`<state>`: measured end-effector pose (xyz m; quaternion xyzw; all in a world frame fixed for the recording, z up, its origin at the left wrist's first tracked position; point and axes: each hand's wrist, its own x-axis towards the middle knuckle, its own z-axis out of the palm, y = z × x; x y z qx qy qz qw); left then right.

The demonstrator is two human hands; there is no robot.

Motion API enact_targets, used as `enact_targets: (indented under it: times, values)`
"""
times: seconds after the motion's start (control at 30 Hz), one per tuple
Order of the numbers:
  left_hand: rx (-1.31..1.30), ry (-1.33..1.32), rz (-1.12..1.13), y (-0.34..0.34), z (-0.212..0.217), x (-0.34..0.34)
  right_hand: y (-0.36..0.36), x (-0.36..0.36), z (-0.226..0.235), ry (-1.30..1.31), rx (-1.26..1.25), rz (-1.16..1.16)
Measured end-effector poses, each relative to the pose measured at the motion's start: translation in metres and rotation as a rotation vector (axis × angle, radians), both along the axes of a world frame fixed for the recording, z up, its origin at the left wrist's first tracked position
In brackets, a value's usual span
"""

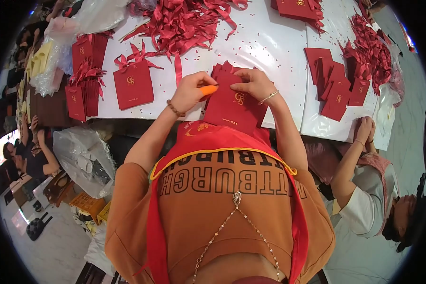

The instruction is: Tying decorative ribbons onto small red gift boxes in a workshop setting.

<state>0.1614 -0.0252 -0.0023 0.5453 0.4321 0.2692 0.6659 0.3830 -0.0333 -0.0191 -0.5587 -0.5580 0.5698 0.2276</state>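
In front of me, a small stack of red paper bags with gold print lies at the table's edge, its lower end over my red apron. My left hand, one finger covered by an orange finger cot, is closed in a pinch at the stack's upper left. Whatever is between those fingertips is too small to tell. My right hand grips the top bag near its upper right, thumb on its face. Red ribbon shows at the stack's top. Left of my hands lies another red bag with a ribbon bow.
A heap of red ribbons covers the back of the white table. Upright bags stand at left; fanned-out bags and more ribbons lie at right. A co-worker's hands rest at the right edge. Tiny red bits are scattered about.
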Motion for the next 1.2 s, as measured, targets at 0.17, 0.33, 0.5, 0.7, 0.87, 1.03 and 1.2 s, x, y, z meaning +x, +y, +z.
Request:
enact_targets:
  times: [0.17,0.33,0.5,0.7,0.87,1.03,1.2]
  values:
    - [0.308,0.281,0.004,0.000,-0.007,0.026,-0.001,-0.009,0.025,-0.148,0.049,0.018]
    - [0.488,0.384,0.002,0.001,-0.008,0.031,-0.003,-0.014,0.016,-0.232,0.170,0.022]
    - [0.557,0.462,-0.010,0.001,-0.007,0.032,-0.004,-0.015,0.018,-0.321,0.162,0.030]
    - [0.887,0.512,-0.087,0.001,-0.014,0.032,-0.008,-0.013,0.005,-0.250,0.188,0.013]
    - [1.050,0.584,-0.207,0.002,-0.013,0.037,-0.005,-0.009,-0.004,-0.204,0.103,-0.004]
    - [0.631,0.448,-0.119,0.004,-0.022,0.033,-0.007,-0.011,-0.014,-0.231,0.002,0.018]
    - [0.157,0.285,-0.036,0.013,-0.034,0.031,-0.007,-0.011,-0.014,-0.281,0.142,0.028]
